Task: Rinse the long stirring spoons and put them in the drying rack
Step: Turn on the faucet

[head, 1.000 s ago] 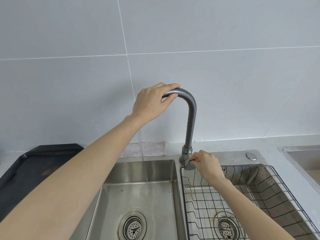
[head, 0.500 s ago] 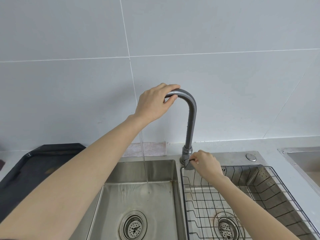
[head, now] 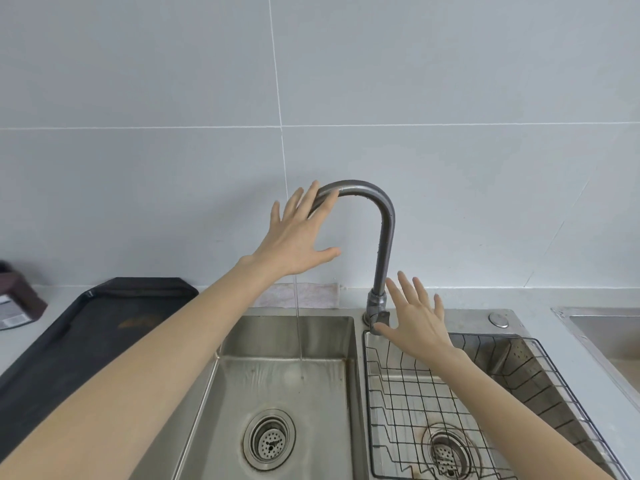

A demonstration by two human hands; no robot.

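No stirring spoon is in view. A grey gooseneck faucet (head: 385, 237) stands between two steel basins, and a thin stream of water (head: 298, 334) falls from its spout into the left basin (head: 277, 379). My left hand (head: 299, 233) is open with fingers spread, in front of the spout end. My right hand (head: 415, 317) is open just right of the faucet base, thumb near the handle. A black wire drying rack (head: 408, 403) sits in the right basin and holds nothing.
A black tray (head: 86, 327) lies on the counter to the left, with a dark box (head: 17, 299) beyond it. A cloth (head: 311, 296) lies behind the left basin. Another sink's edge (head: 602, 327) shows at far right. A tiled wall stands behind.
Both hands have let go: the left has opened off the spout, the right has opened off the faucet handle. Water keeps running.
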